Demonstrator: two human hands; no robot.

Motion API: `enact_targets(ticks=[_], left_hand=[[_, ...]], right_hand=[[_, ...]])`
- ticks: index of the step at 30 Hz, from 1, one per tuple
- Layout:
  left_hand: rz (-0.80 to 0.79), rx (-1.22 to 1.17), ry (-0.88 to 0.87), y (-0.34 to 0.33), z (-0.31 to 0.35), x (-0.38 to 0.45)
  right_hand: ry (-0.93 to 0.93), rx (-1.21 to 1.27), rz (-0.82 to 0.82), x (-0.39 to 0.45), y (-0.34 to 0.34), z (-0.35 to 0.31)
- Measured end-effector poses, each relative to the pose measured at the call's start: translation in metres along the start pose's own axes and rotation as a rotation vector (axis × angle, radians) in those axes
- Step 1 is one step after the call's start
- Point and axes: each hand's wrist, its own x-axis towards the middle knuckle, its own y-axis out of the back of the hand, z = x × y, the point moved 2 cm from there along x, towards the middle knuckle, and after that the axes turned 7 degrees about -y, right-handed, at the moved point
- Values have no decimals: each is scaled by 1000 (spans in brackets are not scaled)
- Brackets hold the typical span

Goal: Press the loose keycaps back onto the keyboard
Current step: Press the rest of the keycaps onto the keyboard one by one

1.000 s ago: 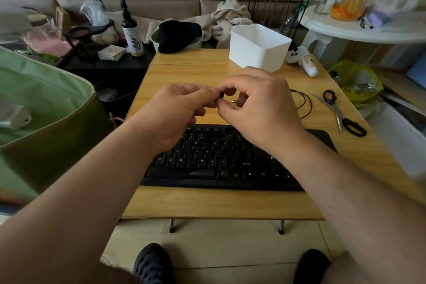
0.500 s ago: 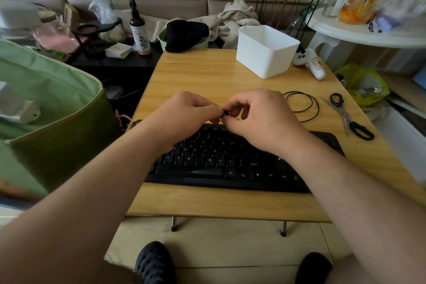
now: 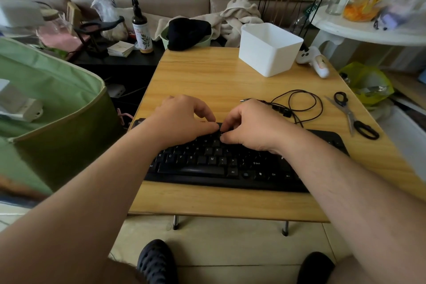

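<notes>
- Head view: a wooden table [image 3: 207, 80] fills the middle of the scene, with a green fabric bag [image 3: 53, 108] to its left and a white side table [image 3: 368, 32] at the far right.
- The black keyboard [image 3: 230, 163] lies along the table's near edge, its letter rows and bottom row showing caps in place; the upper rows are mostly hidden behind the hands, so I cannot tell how many gaps are left there.
- A white bin [image 3: 269, 49] stands at the table's far side, a white controller [image 3: 315, 62] just beside it.
- A black cable [image 3: 299, 104] loops on the wood behind the right hand, and scissors [image 3: 355, 115] lie near the right edge.
- The left hand [image 3: 182, 120] and right hand [image 3: 253, 127] are together over the keyboard's upper rows, fingertips meeting and curled down.
- Between those fingertips sits a small dark keycap [image 3: 220, 128], pinched from both sides and right at the key surface; whether it is already seated cannot be told.
- Progress, as a judgement: one cap is being set into place, not yet pressed home. A few small dark pieces beside the cable may be further loose caps, but they are too small to be sure, so more may remain.
</notes>
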Motion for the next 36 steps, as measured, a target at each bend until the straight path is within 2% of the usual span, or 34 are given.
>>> enact_targets(ticks=[12, 24, 28, 31, 34, 36], left_hand=[[-14, 40, 32, -3, 8, -3], [3, 178, 53, -8, 14, 1], [24, 104, 68, -5, 12, 3], [30, 115, 53, -6, 16, 6], [-38, 235, 19, -10, 21, 9], [-51, 244, 12, -10, 23, 13]], right_hand=[[-87, 12, -10, 3, 0, -7], [-73, -105, 92, 6, -10, -6], [-21, 34, 63, 7, -1, 4], [-2, 158, 188, 9, 23, 20], [-47, -6, 357, 12, 54, 46], [-102, -151, 414, 15, 68, 68]])
